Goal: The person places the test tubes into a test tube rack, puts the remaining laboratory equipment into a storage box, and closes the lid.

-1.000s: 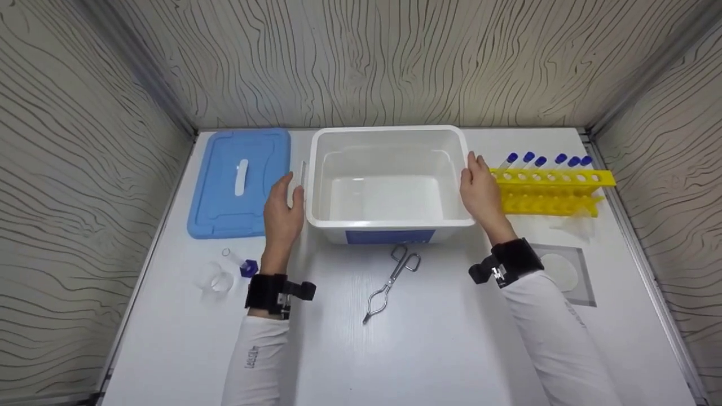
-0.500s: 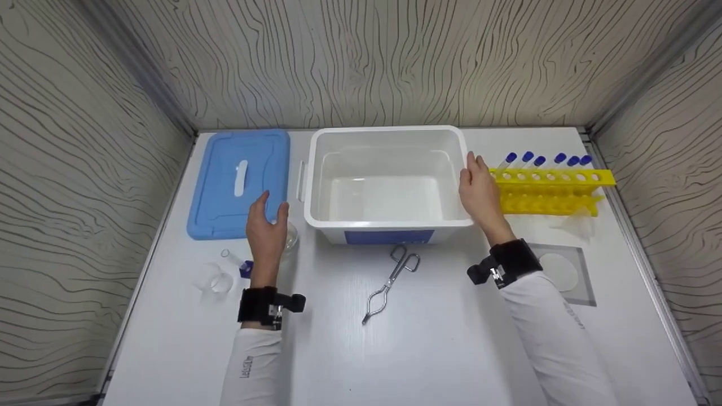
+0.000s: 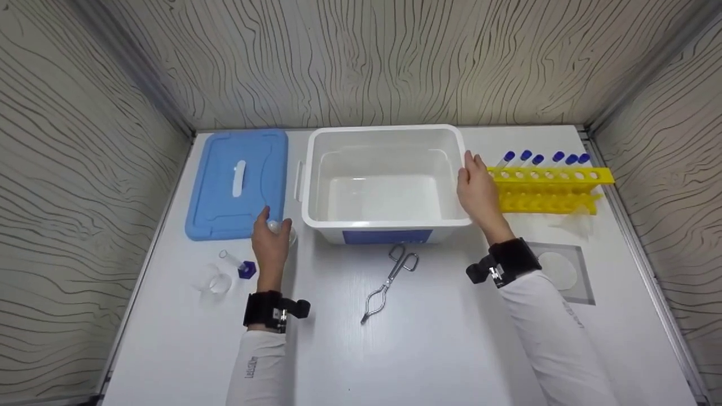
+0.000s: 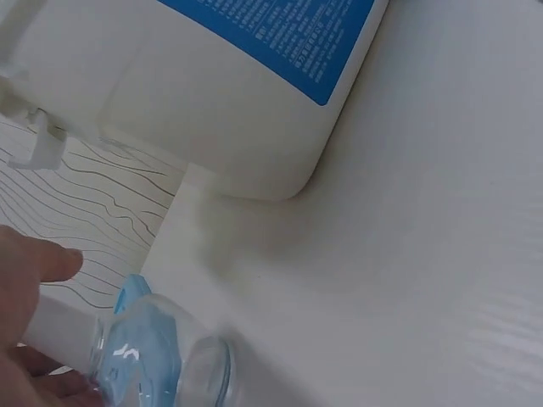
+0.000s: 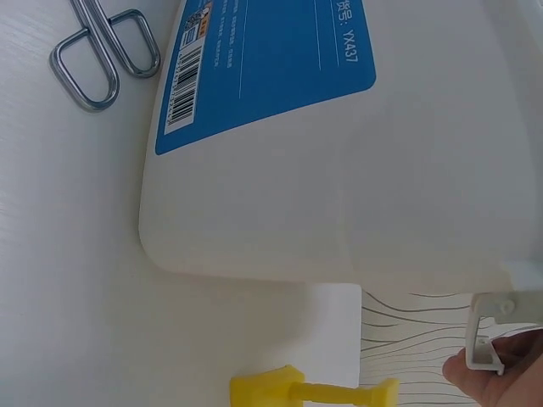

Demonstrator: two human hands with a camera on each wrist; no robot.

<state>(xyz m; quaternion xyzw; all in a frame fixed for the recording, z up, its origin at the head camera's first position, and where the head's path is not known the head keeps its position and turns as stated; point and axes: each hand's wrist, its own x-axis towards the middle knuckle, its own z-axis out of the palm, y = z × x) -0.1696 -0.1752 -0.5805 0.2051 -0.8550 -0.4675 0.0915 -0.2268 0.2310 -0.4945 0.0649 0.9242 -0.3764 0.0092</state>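
- Sitting at the middle of the white table (image 3: 428,338), the white plastic bin (image 3: 387,169) is the landmark; its inside shows nothing in it, and a blue label covers its near wall. It looks light but broad, with smooth walls, so the side latches or the rim seem the surest holds.
- Lying flat to the left of the bin is the blue lid (image 3: 237,183).
- To the right of the bin stands a yellow rack (image 3: 550,189) holding blue-capped tubes (image 3: 544,158).
- The right hand (image 3: 478,192) rests against the bin's right side, fingers fairly straight; the right wrist view shows a fingertip at the white latch (image 5: 492,339) there.
- The left hand (image 3: 272,239) sits off the bin's near left corner, fingers curled round a small clear glass (image 4: 165,360). The glass lies just beside the lid's near right corner, touching or just above the table; I cannot tell which. It seems light, stiff, slippery and breakable, best held round its wall with a gentle grip.
- In front of the bin lie metal tongs (image 3: 389,282), loops toward the bin.
- Right of the tongs, near the right sleeve, lies a grey square with a white disc (image 3: 558,270).
- Left of the left hand lie another clear beaker (image 3: 214,280) and a blue-capped tube (image 3: 240,264).
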